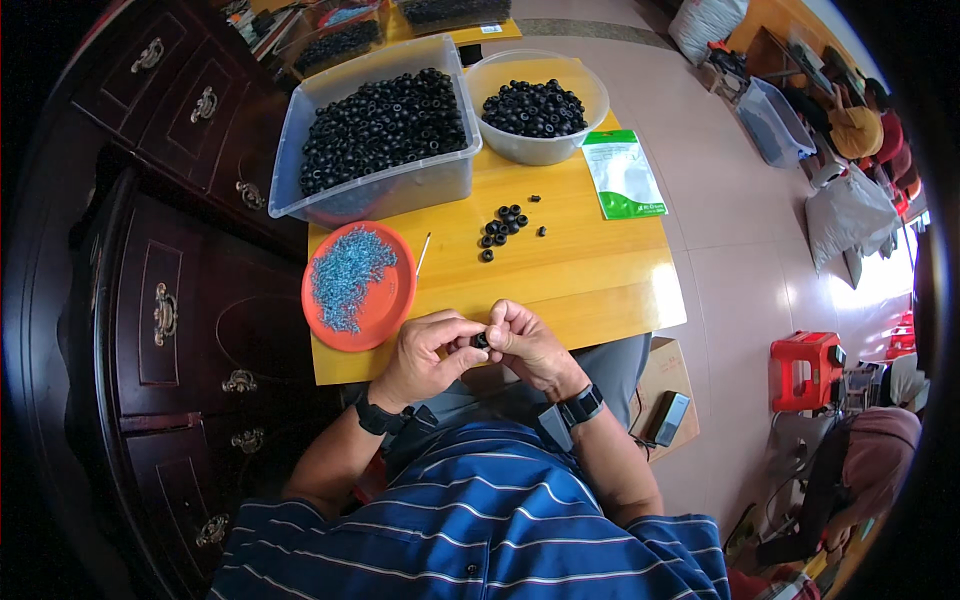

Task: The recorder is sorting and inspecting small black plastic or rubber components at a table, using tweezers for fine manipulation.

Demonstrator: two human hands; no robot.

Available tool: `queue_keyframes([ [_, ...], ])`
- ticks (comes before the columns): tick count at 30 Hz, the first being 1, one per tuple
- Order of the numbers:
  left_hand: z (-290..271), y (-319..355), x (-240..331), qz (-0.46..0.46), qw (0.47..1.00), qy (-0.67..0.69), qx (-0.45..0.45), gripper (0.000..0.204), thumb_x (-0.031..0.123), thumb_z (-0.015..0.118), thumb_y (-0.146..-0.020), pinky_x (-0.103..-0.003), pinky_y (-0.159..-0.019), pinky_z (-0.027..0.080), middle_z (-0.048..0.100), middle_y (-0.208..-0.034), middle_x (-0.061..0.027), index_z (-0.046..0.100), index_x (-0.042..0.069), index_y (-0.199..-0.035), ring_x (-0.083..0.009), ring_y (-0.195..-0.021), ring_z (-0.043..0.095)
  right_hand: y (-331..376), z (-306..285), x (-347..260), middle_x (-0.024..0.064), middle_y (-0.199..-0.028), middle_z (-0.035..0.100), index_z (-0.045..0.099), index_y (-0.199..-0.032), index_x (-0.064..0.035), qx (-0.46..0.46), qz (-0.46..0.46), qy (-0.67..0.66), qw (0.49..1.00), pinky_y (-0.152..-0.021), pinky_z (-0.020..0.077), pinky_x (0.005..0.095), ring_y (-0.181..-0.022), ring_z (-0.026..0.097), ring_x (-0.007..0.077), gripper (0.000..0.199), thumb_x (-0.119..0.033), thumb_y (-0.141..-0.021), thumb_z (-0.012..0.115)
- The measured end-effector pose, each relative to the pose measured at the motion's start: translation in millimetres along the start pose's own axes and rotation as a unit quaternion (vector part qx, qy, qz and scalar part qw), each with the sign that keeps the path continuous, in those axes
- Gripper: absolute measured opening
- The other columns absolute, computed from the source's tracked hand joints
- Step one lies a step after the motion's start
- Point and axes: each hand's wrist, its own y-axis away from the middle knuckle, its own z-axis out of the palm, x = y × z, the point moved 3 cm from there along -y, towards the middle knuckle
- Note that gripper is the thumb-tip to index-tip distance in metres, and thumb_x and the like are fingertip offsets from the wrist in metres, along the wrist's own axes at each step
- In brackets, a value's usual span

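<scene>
- Head view: person in a blue striped shirt (480,520) seated at a yellow table (590,275), both hands raised just over its near edge.
- Left hand (428,355): thumb and forefinger pinching one small black piece (481,341).
- Right hand (527,348): thumb and fingertips drawn together at that piece's right side; from where I stand, cannot tell whether they grip it or something smaller.
- Wrists: dark straps (582,405) on both.
- Left of the hands, near: orange-red plate (388,305) bearing a heap of tiny blue bits (348,275). Thin pale stick (424,254) just beside its rim.
- Beyond the hands: loose black pieces (487,256) in a cluster, a couple lying apart.
- Far side: rectangular clear bin (425,188) and, close on its right, round clear tub (540,150), both holding heaped black pieces.
- Writing: green-and-white packet (622,172) at the table's right side, pale lettering on its lower green band, more print above. White label (490,29) at the far table's edge, too small to read.
- Floor, right: red stool (800,372), pale sack (848,215).
</scene>
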Motion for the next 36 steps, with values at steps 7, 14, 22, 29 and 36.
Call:
queue_keyframes([
  [7,1.1,1.0,-1.1,0.008,0.999,-0.032,0.027,0.025,0.008,0.083,-0.082,-0.028,-0.058,0.047,0.061,-0.075,-0.0053,0.073,0.002,-0.104,-0.0144,-0.065,0.059,2.1,13.1,-2.4,-0.0006,-0.091,0.067,0.059,-0.102,-0.0091,0.041,-0.016,0.002,0.999,-0.073,0.0528,0.0217,-0.080,0.064,0.0082,0.014,-0.016,-0.099,0.071],
  [14,0.7,-1.3,7.6,0.031,0.999,-0.033,0.012,0.021,0.009,0.084,-0.082,-0.029,-0.055,0.045,0.058,-0.072,-0.0033,0.073,0.004,-0.098,-0.0134,-0.062,0.057,4.0,2.3,-2.1,-0.0031,-0.085,0.064,0.058,-0.101,-0.0101,-0.006,-0.013,0.014,1.000,-0.071,0.0508,0.0202,-0.075,0.063,0.0065,0.016,-0.016,-0.098,0.073],
  [22,8.6,1.7,1.7,0.016,0.999,0.028,0.022,0.019,0.009,0.084,-0.082,-0.029,-0.056,0.044,0.059,-0.071,-0.0046,0.072,0.003,-0.095,-0.0150,-0.061,0.056,7.2,0.3,-4.5,-0.0039,-0.084,0.063,0.058,-0.101,-0.0103,-0.015,0.007,0.006,1.000,-0.071,0.0506,0.0198,-0.074,0.062,0.0059,0.017,-0.018,-0.098,0.073],
  [29,9.0,2.8,2.8,0.028,0.999,-0.003,0.036,0.021,0.009,0.084,-0.082,-0.029,-0.057,0.045,0.060,-0.073,-0.0052,0.071,0.004,-0.097,-0.0161,-0.062,0.057,5.8,3.1,-2.7,-0.0006,-0.095,0.064,0.059,-0.106,-0.0084,-0.010,0.011,-0.029,0.999,-0.078,0.0541,0.0243,-0.087,0.064,0.0090,0.014,-0.016,-0.100,0.070],
  [36,10.3,-0.6,-0.5,0.035,0.999,-0.016,0.038,0.021,0.007,0.085,-0.080,-0.030,-0.057,0.046,0.059,-0.073,-0.0049,0.071,0.004,-0.096,-0.0166,-0.062,0.057,5.3,-5.0,-1.0,0.0007,-0.099,0.066,0.059,-0.109,-0.0082,-0.017,0.005,-0.044,0.999,-0.081,0.0550,0.0253,-0.091,0.065,0.0102,0.014,-0.012,-0.100,0.069],
])
